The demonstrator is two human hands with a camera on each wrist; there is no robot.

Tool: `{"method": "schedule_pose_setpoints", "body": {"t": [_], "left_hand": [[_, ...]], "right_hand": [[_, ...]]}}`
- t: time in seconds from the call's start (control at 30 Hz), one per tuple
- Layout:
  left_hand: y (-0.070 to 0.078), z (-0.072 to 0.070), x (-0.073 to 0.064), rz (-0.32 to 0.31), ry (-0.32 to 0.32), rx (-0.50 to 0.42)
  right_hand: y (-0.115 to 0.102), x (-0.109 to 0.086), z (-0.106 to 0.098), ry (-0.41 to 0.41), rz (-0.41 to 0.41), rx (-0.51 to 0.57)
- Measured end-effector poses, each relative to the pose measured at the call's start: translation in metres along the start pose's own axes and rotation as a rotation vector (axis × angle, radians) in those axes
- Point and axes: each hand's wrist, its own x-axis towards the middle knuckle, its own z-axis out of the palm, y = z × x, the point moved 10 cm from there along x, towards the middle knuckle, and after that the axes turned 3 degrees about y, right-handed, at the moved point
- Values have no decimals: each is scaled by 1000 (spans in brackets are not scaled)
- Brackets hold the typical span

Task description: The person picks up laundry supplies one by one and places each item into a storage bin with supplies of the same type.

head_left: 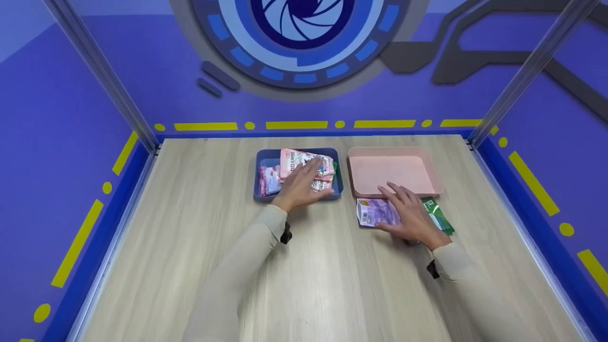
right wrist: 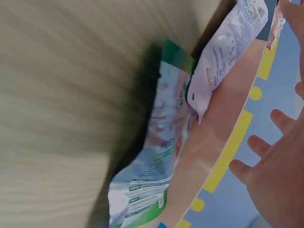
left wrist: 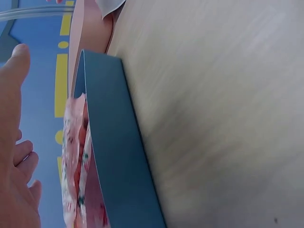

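Left hand [head_left: 303, 185]: fingers spread, holding nothing, above pink packs [head_left: 290, 161] in blue tray [head_left: 266, 198]. Right hand [head_left: 411, 216]: same, over purple pack [head_left: 373, 212] and green pack [head_left: 437, 214], just before pink tray [head_left: 396, 168]. Edge pinch, one pack apiece, seems soundest.

Pale wood-grain desk [head_left: 304, 294]. Along its far edge: rectangular navy plastic tray [left wrist: 118, 142]; flat pink-and-white printed packet [head_left: 294, 159] within; rectangular salmon-pink plastic tray [head_left: 394, 171]. Toward the right edge: flat purple foil packet [head_left: 377, 211], yellow emblem [head_left: 365, 203]; flat green-ended foil packet [head_left: 439, 217], its blurred print apparently blue-and-white.
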Motion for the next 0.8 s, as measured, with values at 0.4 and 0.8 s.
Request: {"method": "schedule_pose_setpoints", "body": {"t": [0.4, 0.8], "left_hand": [[26, 25, 22, 48, -75, 72], [44, 47, 43, 63, -153, 196]], "right_hand": [[8, -16, 2, -32, 54, -6], [18, -35, 2, -41, 108, -18]]}}
